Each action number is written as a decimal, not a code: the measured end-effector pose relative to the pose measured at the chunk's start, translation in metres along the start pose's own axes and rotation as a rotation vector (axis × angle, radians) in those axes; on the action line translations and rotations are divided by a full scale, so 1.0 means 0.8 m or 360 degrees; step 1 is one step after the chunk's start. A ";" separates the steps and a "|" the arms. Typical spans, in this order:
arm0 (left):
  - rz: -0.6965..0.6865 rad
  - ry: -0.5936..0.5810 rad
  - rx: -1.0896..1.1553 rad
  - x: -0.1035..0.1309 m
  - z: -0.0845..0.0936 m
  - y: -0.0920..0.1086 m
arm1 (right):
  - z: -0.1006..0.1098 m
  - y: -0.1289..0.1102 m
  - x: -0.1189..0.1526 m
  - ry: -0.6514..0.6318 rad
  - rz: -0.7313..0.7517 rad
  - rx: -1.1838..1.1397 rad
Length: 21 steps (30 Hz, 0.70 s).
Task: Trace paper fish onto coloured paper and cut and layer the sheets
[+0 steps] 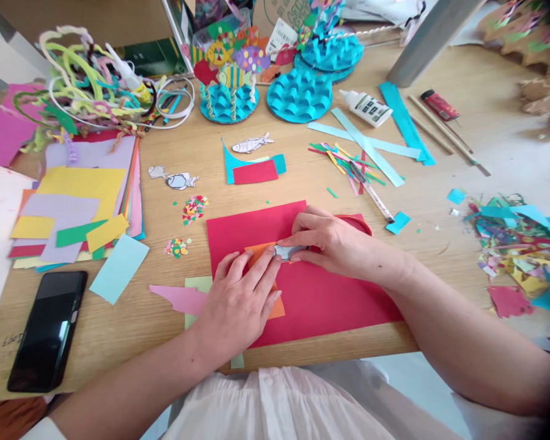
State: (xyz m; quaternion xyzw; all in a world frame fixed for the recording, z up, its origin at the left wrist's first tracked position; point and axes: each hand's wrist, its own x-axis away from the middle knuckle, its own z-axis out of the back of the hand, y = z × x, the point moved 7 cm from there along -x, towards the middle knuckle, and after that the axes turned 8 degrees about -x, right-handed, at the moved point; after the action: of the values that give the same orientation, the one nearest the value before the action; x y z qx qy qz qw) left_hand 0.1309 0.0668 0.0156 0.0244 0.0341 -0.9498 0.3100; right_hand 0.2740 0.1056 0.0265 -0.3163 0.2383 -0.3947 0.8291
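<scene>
On a large red paper sheet (334, 305) lies a smaller orange paper piece (277, 305), partly covered by my left hand (241, 293). That hand rests flat with its fingers stretched out, its fingertips touching a small grey-blue paper fish cutout (285, 252). My right hand (327, 238) grips the cutout at its right end between thumb and fingers, holding it against the orange paper. A red curved handle (360, 223), perhaps of scissors, shows behind my right hand; the rest is hidden. Pink (178, 297) and pale green paper scraps (198, 283) stick out beside my left hand.
Fish cutouts (181, 181) and confetti piles (195, 209) lie left of centre. Beyond are blue round bases (299, 98), a glue bottle (366, 108), a craft knife or pen (373, 198) and paper strips. A phone (48, 330) and stacked paper (80, 183) sit left, scraps (517, 244) right.
</scene>
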 end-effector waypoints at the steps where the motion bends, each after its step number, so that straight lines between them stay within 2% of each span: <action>1: 0.0002 0.0003 -0.0002 0.000 0.000 0.000 | 0.000 0.000 0.000 0.0002 -0.0003 0.0000; 21: 0.0007 -0.0023 -0.0001 -0.001 0.000 0.000 | 0.000 0.002 0.000 0.0009 -0.0034 -0.0032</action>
State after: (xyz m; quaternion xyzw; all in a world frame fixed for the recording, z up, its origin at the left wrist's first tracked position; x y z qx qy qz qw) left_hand 0.1311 0.0671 0.0160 0.0176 0.0321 -0.9493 0.3123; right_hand 0.2746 0.1064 0.0251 -0.3260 0.2412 -0.4021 0.8209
